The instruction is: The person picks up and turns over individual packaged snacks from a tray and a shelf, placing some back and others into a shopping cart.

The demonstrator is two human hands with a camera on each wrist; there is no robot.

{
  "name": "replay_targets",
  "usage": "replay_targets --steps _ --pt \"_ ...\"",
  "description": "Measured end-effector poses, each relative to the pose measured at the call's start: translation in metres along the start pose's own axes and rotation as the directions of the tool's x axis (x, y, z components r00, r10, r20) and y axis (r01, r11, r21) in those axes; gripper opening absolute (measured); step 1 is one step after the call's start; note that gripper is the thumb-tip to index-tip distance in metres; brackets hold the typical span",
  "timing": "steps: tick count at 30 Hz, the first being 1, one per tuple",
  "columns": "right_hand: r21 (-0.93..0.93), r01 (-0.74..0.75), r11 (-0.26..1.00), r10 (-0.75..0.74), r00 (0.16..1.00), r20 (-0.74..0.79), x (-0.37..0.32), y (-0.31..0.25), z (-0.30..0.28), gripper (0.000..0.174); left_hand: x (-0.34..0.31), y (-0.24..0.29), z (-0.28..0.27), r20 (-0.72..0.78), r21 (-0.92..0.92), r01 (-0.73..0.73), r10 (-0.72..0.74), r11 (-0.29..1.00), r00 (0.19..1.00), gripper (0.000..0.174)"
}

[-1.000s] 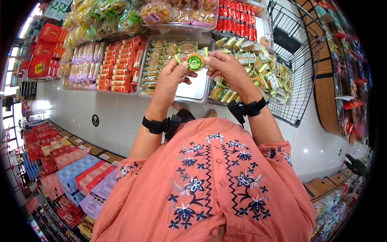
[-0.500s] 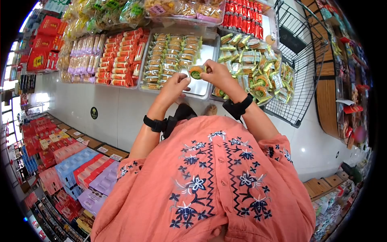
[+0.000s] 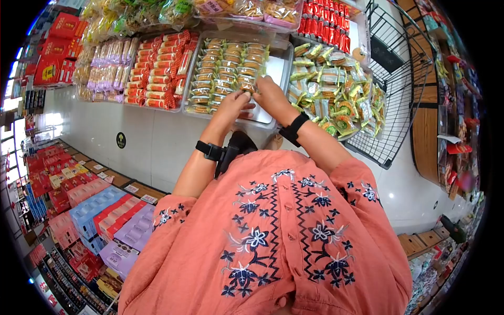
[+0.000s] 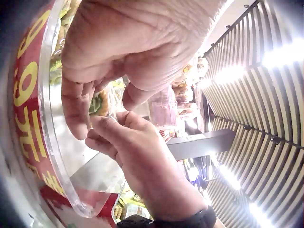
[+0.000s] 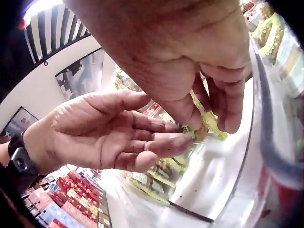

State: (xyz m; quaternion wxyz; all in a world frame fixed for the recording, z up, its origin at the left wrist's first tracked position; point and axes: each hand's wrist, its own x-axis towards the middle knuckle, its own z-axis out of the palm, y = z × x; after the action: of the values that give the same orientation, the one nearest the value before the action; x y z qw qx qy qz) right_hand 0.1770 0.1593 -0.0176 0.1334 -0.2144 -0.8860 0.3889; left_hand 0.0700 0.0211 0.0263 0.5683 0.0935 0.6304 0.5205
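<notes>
My right hand point(image 3: 274, 100) pinches a wrapped cookie point(image 4: 99, 103) by its wrapper, low over the clear tray point(image 3: 278, 68). Beside it, my left hand point(image 3: 233, 109) has its fingers extended, palm turned up in the right wrist view, fingertips right at the wrapper. Thumb and fingers of that hand stand apart around the cookie in the left wrist view. Rows of similar wrapped cookies point(image 3: 224, 71) stand in the tray just beyond the hands. In the head view the held cookie is mostly hidden by the fingers.
A loose heap of wrapped cookies point(image 3: 336, 86) lies to the right, by a black wire cart point(image 3: 391, 121). Left of the tray are red-wrapped snack sticks point(image 3: 160, 71) and purple-wrapped packs point(image 3: 107, 71). Red packets point(image 3: 325, 23) fill a bin behind.
Both hands held the cookie up by its wrapper ends; the left then loosened its grip. The hands have since lowered the cookie to the front end of the rows in the tray.
</notes>
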Motion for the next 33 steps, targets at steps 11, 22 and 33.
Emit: replay_targets --steps 11,22,33 --pt "-0.214 -0.038 0.976 0.034 0.999 -0.020 0.004 -0.007 0.005 0.022 0.019 -0.012 -0.004 -0.046 -0.027 -0.019 0.018 0.999 0.999 0.032" --pt "-0.195 -0.181 0.964 0.187 0.982 0.010 0.014 0.001 0.012 0.024 0.027 -0.008 -0.010 0.030 0.036 0.025 -0.026 0.999 0.999 0.036" --pt "0.096 -0.318 0.943 0.304 0.943 0.138 0.026 0.022 0.022 0.029 0.034 -0.012 -0.006 -0.035 0.069 0.046 -0.044 0.997 0.998 0.039"
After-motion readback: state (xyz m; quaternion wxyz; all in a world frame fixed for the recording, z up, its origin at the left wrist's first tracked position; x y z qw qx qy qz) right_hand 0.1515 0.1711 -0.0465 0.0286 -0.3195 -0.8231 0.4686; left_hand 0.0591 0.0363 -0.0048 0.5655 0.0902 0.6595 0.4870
